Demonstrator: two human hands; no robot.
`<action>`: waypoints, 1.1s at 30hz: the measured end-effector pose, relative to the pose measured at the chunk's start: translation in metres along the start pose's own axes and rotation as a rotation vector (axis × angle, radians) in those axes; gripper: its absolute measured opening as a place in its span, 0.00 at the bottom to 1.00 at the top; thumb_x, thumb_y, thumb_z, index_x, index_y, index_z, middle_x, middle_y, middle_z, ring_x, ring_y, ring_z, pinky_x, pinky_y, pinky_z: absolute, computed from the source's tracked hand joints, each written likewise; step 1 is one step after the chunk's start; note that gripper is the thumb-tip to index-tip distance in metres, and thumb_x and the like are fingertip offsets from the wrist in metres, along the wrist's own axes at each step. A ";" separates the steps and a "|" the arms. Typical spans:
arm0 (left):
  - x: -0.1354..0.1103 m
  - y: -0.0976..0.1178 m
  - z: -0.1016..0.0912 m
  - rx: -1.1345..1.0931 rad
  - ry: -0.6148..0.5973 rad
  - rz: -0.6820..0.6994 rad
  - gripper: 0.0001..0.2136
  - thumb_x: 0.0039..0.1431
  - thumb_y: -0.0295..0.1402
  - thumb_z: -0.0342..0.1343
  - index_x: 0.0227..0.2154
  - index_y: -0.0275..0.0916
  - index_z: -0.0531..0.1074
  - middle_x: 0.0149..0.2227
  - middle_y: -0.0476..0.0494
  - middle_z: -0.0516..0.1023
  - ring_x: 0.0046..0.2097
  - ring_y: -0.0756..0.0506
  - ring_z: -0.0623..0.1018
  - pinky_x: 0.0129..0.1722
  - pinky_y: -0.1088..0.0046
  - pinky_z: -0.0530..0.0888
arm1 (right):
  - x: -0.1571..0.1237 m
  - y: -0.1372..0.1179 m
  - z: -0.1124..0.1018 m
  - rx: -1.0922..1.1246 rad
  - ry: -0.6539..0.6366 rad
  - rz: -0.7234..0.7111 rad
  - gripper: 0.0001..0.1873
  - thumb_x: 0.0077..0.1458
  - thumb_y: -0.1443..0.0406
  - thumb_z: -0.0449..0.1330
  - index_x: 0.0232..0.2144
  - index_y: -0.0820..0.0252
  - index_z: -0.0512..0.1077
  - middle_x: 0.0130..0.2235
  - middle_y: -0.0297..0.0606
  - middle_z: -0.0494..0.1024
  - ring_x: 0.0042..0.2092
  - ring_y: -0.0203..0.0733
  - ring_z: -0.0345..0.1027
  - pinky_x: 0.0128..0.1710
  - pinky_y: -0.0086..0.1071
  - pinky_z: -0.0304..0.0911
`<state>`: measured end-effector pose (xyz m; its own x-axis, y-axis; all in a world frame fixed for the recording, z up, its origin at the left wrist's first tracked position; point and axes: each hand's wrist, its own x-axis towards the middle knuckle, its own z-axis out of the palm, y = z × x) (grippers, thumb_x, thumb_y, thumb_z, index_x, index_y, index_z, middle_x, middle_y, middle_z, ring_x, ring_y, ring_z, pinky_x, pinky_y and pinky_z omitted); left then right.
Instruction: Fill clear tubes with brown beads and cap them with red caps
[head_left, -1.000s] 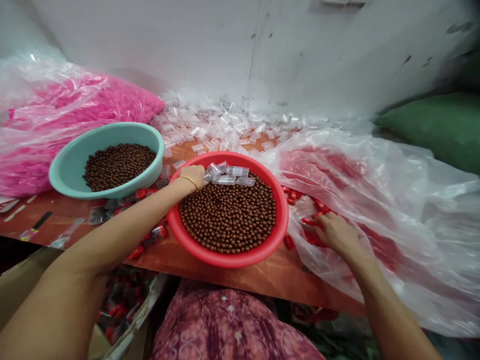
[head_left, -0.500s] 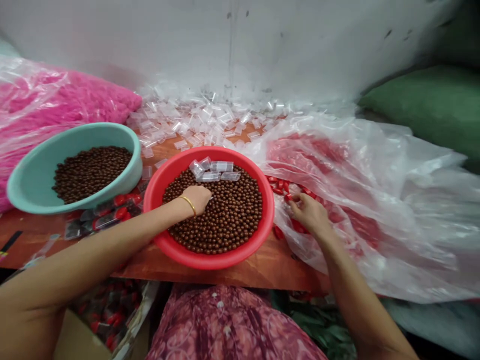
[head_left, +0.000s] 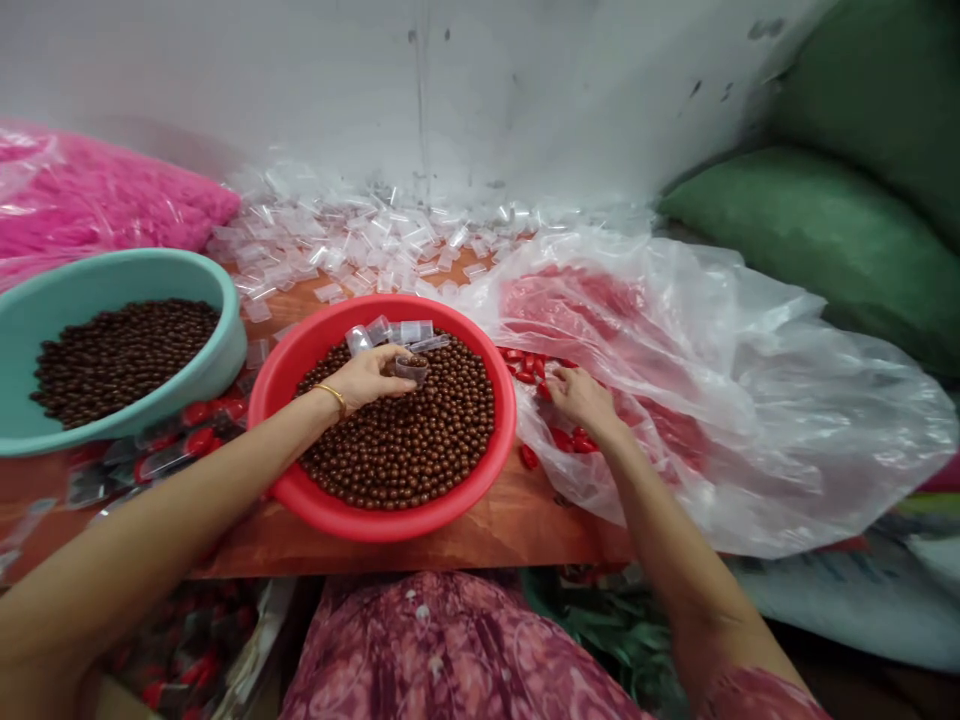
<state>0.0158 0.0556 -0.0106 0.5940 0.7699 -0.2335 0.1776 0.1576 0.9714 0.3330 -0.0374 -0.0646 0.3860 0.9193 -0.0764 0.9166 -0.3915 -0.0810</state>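
left hand (head_left: 367,377) pinching a clear tube (head_left: 412,369) over brown beads (head_left: 397,440), right hand (head_left: 576,397) seemingly pinching red caps (head_left: 534,364)

Soft even light, faint shadows, glare on clear plastic sheet (head_left: 750,400), blurred, warped edges

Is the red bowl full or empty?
Full: brown balls fill the red bowl close to its rim, with the left hand over them.

head cam | faces forward-down | close over table (head_left: 525,520)
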 end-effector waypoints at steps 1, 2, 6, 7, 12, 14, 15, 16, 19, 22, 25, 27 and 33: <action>-0.004 0.003 0.001 -0.069 -0.007 -0.006 0.21 0.33 0.30 0.67 0.34 0.35 0.68 0.31 0.49 0.77 0.33 0.51 0.75 0.35 0.74 0.71 | 0.000 -0.001 0.000 -0.004 0.008 -0.019 0.21 0.60 0.61 0.46 0.52 0.60 0.67 0.52 0.48 0.71 0.49 0.50 0.68 0.40 0.36 0.63; -0.009 0.005 0.002 -0.120 -0.011 -0.011 0.21 0.32 0.30 0.68 0.33 0.34 0.68 0.33 0.47 0.77 0.34 0.50 0.75 0.37 0.73 0.71 | -0.001 -0.002 0.000 -0.020 0.023 -0.049 0.21 0.59 0.63 0.46 0.53 0.60 0.66 0.54 0.48 0.69 0.49 0.50 0.67 0.40 0.36 0.64; -0.022 0.007 0.003 -0.221 0.010 0.022 0.23 0.32 0.30 0.70 0.35 0.34 0.68 0.33 0.48 0.77 0.36 0.50 0.76 0.43 0.70 0.71 | 0.000 0.005 -0.001 -0.226 0.081 -0.333 0.23 0.57 0.72 0.46 0.52 0.56 0.68 0.55 0.46 0.68 0.49 0.49 0.66 0.35 0.34 0.63; -0.024 0.005 0.003 -0.243 0.011 0.032 0.24 0.32 0.30 0.70 0.36 0.34 0.68 0.33 0.48 0.77 0.37 0.50 0.77 0.44 0.69 0.71 | 0.002 0.009 -0.001 -0.289 0.078 -0.411 0.23 0.56 0.73 0.46 0.51 0.54 0.69 0.55 0.45 0.68 0.49 0.48 0.66 0.34 0.33 0.63; -0.025 -0.003 0.002 -0.346 -0.018 0.058 0.26 0.32 0.29 0.71 0.37 0.35 0.66 0.33 0.48 0.77 0.37 0.49 0.78 0.42 0.68 0.73 | 0.014 0.027 0.001 -0.370 -0.013 -0.586 0.20 0.57 0.72 0.48 0.48 0.56 0.72 0.49 0.46 0.73 0.46 0.48 0.66 0.37 0.34 0.62; -0.025 -0.002 0.003 -0.376 -0.046 0.047 0.26 0.33 0.30 0.71 0.38 0.35 0.67 0.34 0.47 0.77 0.37 0.48 0.78 0.40 0.69 0.74 | 0.016 0.026 0.003 -0.314 -0.026 -0.577 0.17 0.57 0.71 0.49 0.45 0.60 0.73 0.45 0.48 0.75 0.46 0.48 0.66 0.40 0.35 0.62; -0.026 -0.001 0.003 -0.385 -0.061 0.039 0.26 0.34 0.31 0.71 0.38 0.34 0.67 0.34 0.47 0.77 0.37 0.48 0.78 0.39 0.70 0.74 | 0.015 0.025 0.005 -0.259 -0.013 -0.548 0.15 0.57 0.70 0.50 0.42 0.61 0.74 0.44 0.49 0.75 0.46 0.48 0.66 0.42 0.36 0.62; -0.027 0.000 0.003 -0.388 -0.075 0.026 0.26 0.34 0.32 0.71 0.38 0.34 0.67 0.34 0.47 0.77 0.37 0.48 0.78 0.37 0.71 0.74 | 0.015 0.023 0.007 -0.190 0.011 -0.506 0.13 0.56 0.68 0.51 0.39 0.62 0.75 0.44 0.49 0.75 0.47 0.48 0.66 0.44 0.37 0.61; -0.029 0.001 0.001 -0.366 -0.099 -0.038 0.25 0.35 0.35 0.71 0.37 0.34 0.67 0.32 0.46 0.77 0.35 0.49 0.77 0.33 0.74 0.74 | 0.013 0.018 0.014 0.012 0.079 -0.369 0.07 0.52 0.67 0.54 0.29 0.62 0.73 0.41 0.49 0.75 0.45 0.48 0.67 0.45 0.38 0.60; -0.031 0.001 0.001 -0.314 -0.095 -0.135 0.24 0.37 0.37 0.70 0.37 0.35 0.67 0.30 0.47 0.77 0.28 0.52 0.76 0.29 0.76 0.72 | 0.012 0.013 0.015 0.087 0.133 -0.246 0.08 0.54 0.67 0.50 0.30 0.62 0.69 0.32 0.46 0.75 0.36 0.46 0.69 0.35 0.36 0.62; -0.031 0.001 0.001 -0.280 -0.111 -0.176 0.23 0.38 0.37 0.69 0.37 0.36 0.67 0.31 0.48 0.76 0.24 0.54 0.74 0.27 0.77 0.71 | 0.006 -0.004 0.001 0.336 0.199 -0.142 0.10 0.56 0.65 0.45 0.36 0.61 0.65 0.30 0.40 0.73 0.28 0.40 0.67 0.27 0.32 0.61; -0.030 0.001 0.002 -0.284 -0.147 -0.167 0.23 0.38 0.37 0.69 0.37 0.36 0.67 0.32 0.48 0.76 0.25 0.54 0.75 0.28 0.76 0.72 | -0.002 -0.025 -0.017 0.758 0.164 -0.135 0.08 0.55 0.61 0.50 0.34 0.59 0.63 0.28 0.34 0.70 0.24 0.35 0.63 0.23 0.29 0.60; -0.031 0.000 0.000 -0.273 -0.245 -0.157 0.22 0.42 0.38 0.67 0.38 0.37 0.67 0.34 0.46 0.76 0.30 0.52 0.76 0.29 0.76 0.72 | -0.029 -0.112 -0.060 1.216 -0.154 -0.429 0.16 0.47 0.52 0.61 0.31 0.59 0.67 0.21 0.26 0.63 0.20 0.29 0.55 0.19 0.26 0.54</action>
<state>-0.0031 0.0318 -0.0032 0.7518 0.5577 -0.3516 0.0857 0.4461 0.8909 0.2254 -0.0176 0.0059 -0.0033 0.9973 0.0740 0.2499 0.0725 -0.9656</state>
